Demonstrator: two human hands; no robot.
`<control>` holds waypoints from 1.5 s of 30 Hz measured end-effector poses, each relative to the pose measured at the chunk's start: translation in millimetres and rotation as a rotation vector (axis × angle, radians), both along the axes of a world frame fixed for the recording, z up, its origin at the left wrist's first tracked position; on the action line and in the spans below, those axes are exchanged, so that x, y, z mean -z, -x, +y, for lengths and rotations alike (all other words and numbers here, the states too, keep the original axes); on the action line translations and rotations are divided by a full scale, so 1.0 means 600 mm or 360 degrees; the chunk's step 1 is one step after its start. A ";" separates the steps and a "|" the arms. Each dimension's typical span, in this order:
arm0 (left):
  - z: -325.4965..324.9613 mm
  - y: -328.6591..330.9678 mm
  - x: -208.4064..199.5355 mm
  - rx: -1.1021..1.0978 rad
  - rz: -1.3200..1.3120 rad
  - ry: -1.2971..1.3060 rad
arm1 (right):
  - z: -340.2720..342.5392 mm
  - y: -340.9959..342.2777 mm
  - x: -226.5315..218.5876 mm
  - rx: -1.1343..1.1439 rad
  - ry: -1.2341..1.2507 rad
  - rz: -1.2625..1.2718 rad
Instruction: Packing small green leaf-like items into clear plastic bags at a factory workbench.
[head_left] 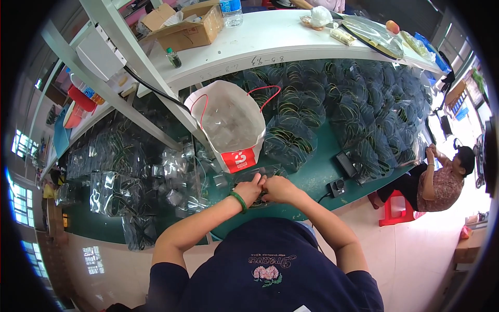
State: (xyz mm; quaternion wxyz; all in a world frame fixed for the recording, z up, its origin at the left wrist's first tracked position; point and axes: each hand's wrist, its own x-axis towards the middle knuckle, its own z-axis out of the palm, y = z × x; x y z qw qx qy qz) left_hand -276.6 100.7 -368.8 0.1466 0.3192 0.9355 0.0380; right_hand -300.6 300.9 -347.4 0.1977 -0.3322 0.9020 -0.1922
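My left hand (250, 191), with a green bangle on its wrist, and my right hand (280, 189) meet at the near edge of the green table. The fingers of both are closed and pressed together; what they pinch is too small and partly hidden to make out. Around and under them lie a clear plastic bag (270, 170) and dark cable-like strands. Just beyond stands a white paper bag (195, 99) with red cord handles, holding crumpled clear plastic. To its right lies a clear bag of coiled dark cable (291, 143).
Many bagged cable coils (364, 104) cover the table's right side; clear packets (112, 192) pile at left. A black box (345, 164) and small camera-like device (337, 187) lie right. A white shelf (260, 44) and metal post rise beyond. A person (442, 182) sits far right.
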 end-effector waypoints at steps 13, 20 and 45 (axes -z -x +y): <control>-0.007 -0.020 -0.004 -0.0168 -0.0069 -0.0116 | -0.038 -0.031 0.040 0.0179 -0.0288 0.0155; -0.050 -0.030 -0.027 -0.0074 -0.0313 -0.0249 | -0.030 -0.029 0.057 0.0188 -0.0199 0.0124; -0.166 -0.115 -0.054 0.0180 0.0566 -0.0387 | 0.045 -0.066 -0.040 -0.0058 0.0345 0.0418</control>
